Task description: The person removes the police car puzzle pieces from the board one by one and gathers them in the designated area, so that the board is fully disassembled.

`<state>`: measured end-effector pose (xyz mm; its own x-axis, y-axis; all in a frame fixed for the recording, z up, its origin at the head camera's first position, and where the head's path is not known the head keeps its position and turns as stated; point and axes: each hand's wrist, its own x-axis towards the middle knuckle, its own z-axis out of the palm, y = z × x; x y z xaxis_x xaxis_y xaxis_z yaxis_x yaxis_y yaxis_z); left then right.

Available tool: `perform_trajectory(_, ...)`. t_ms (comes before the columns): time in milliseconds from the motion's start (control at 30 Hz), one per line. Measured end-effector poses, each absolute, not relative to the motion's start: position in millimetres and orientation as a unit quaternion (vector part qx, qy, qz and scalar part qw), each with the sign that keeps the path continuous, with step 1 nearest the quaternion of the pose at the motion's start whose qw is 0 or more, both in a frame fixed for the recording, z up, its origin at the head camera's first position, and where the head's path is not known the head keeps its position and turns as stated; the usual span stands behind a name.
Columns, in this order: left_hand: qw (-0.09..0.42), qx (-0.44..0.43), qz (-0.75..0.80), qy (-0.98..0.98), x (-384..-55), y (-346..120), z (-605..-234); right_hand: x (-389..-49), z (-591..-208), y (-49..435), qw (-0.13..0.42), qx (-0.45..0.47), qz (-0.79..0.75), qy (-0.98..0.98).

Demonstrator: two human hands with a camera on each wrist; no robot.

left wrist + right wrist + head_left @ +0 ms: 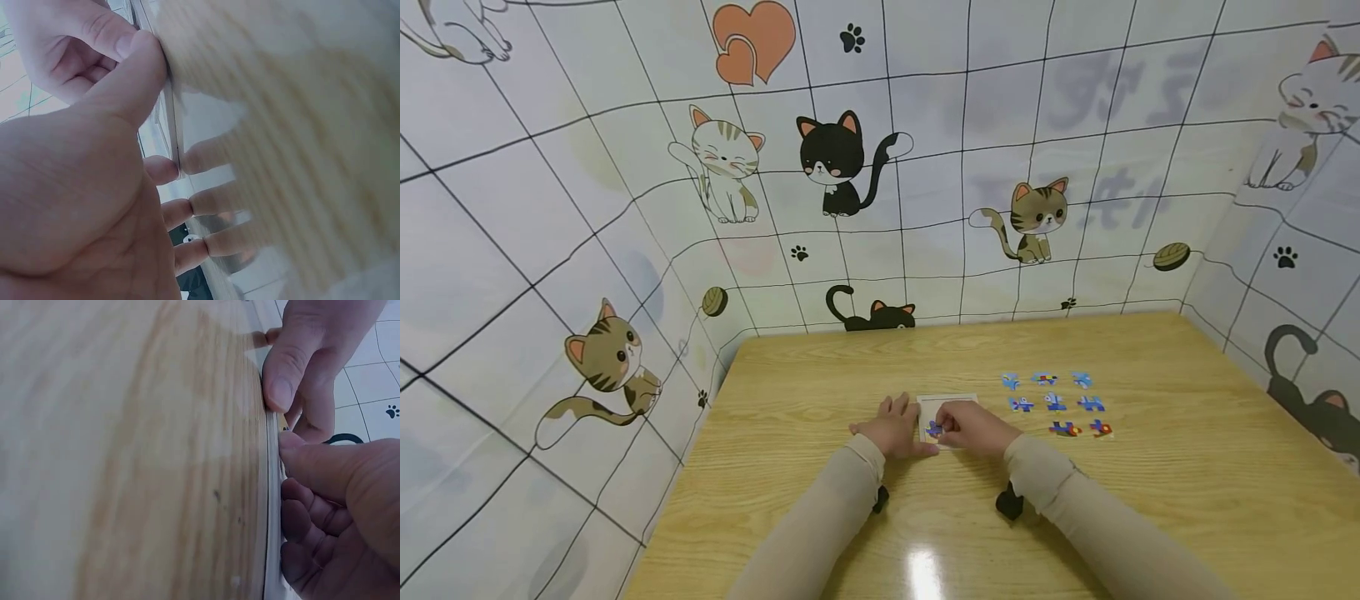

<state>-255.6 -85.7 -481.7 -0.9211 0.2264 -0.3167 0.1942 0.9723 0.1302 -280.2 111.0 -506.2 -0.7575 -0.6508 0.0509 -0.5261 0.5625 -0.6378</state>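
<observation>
A white puzzle board [972, 397] with a raised border lies flat on the table. My left hand [893, 427] rests at its left side, fingers spread and fairly straight, with the thumb along the near edge. In the left wrist view that thumb [134, 78] lies against the board's edge. My right hand [973, 427] is over the board with curled fingers, pinching a small blue and red puzzle piece [933, 429] at the near left corner. The right thumb [306, 453] is low at the border in the right wrist view, where the fingers hide most of the piece.
Right of the board, several loose jigsaw pieces lie in rows, among them a blue one [1055, 402] and a red and yellow one [1101, 428]. The wooden table [820, 367] ends at a cat-patterned wall covering [925, 192] behind and at the sides.
</observation>
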Motion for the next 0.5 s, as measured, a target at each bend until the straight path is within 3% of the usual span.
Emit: perform_trajectory(500, 0.164, 0.112, 0.055, 0.978, -256.6, -87.0, -483.1, -281.4, -505.4, 114.4, 0.051, -0.364, -0.292, 0.883)
